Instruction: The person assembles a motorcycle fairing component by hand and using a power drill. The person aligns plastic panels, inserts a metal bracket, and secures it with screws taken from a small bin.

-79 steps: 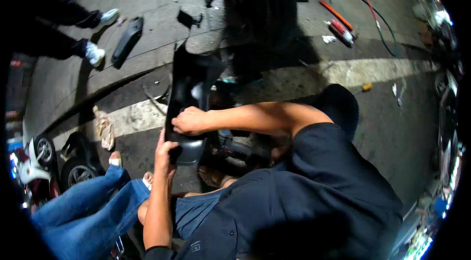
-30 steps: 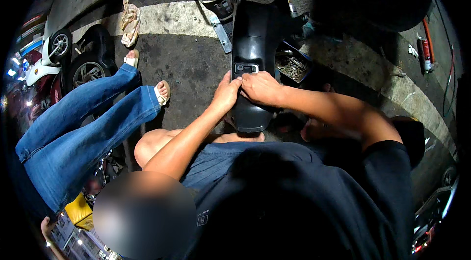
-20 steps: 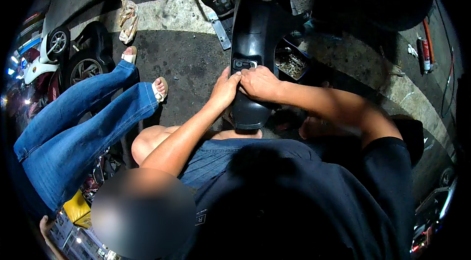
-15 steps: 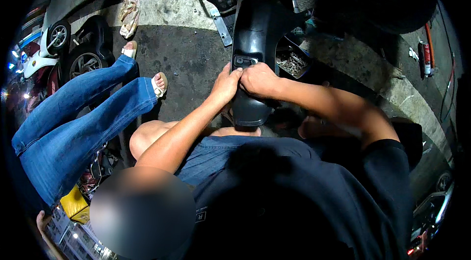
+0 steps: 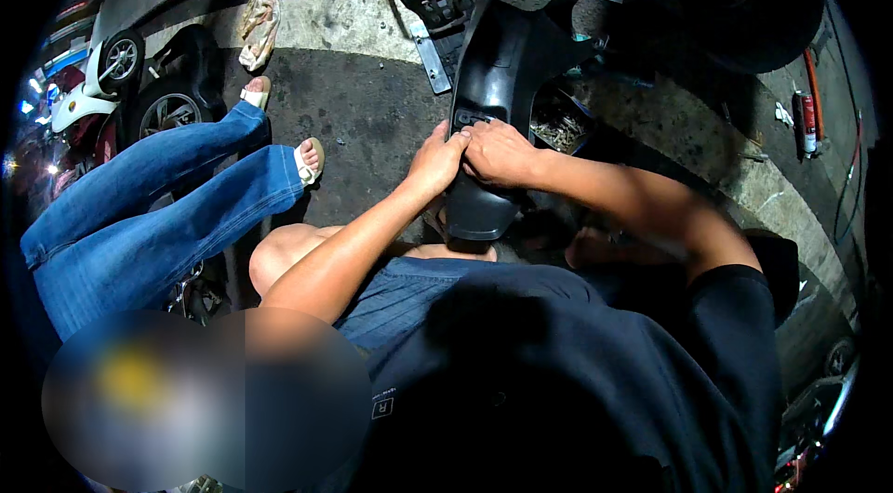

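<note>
Head view shows the long black plastic panel (image 5: 502,65) right in front of you, with your two hands near its middle. Take your hands as the centre of the clock: the panel's wide part goes up to about 12 and 1 o'clock, and its narrow end points down at 6, close to your bare leg. Your left hand (image 5: 437,160) pinches the panel's left edge, thumb on the front and the other fingers behind, maybe to keep it from wobbling. Your right hand (image 5: 502,154) is curled up on the panel, just beside the small fitting (image 5: 473,117). I can't tell if that grip is pinching anything, because its fingertips are hidden. The two hands meet there, maybe so one can push while the other holds firm. At 3 o'clock, a box of small bits (image 5: 561,130) sits just beside the panel, perhaps so it is easy to reach. At 11 o'clock, a flat metal strip (image 5: 431,62) lies on the ground (image 5: 372,98). Farther off, a pale cloth (image 5: 260,25) lies at 10, and a red can (image 5: 807,126) is at 3, well out of the way.
</note>
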Tool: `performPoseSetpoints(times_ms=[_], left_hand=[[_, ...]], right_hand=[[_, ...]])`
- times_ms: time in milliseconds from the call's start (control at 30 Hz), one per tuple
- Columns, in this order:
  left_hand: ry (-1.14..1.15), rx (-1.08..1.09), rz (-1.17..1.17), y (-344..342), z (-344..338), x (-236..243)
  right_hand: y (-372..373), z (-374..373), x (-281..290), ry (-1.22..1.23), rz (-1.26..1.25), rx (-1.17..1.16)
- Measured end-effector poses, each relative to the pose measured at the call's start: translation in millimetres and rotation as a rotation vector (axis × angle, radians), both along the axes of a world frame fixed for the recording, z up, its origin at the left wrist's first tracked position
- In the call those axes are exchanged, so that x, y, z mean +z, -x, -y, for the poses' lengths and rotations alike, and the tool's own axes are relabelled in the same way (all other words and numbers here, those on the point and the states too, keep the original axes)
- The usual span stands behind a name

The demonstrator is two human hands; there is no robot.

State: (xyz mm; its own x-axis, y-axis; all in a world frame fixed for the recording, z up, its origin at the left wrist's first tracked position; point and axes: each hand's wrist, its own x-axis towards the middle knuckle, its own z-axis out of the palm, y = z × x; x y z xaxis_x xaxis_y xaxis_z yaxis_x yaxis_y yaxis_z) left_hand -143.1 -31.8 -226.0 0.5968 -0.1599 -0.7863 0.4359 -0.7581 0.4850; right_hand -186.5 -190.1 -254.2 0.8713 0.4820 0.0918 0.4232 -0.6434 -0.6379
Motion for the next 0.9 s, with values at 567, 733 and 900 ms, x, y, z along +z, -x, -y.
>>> performPoseSetpoints(times_ms=[567,733,900], left_hand=[[-0.024,0.074,-0.048,2,6,17],[-0.059,-0.009,0.085,9,-1,4],[-0.057,0.063,0.167,13,-3,-10]], right_hand=[[4,-9,5,0.070,-0.175,0.046],[8,-16,7,0.100,-0.382,-0.068],[8,-11,3,0.070,-0.272,-0.045]])
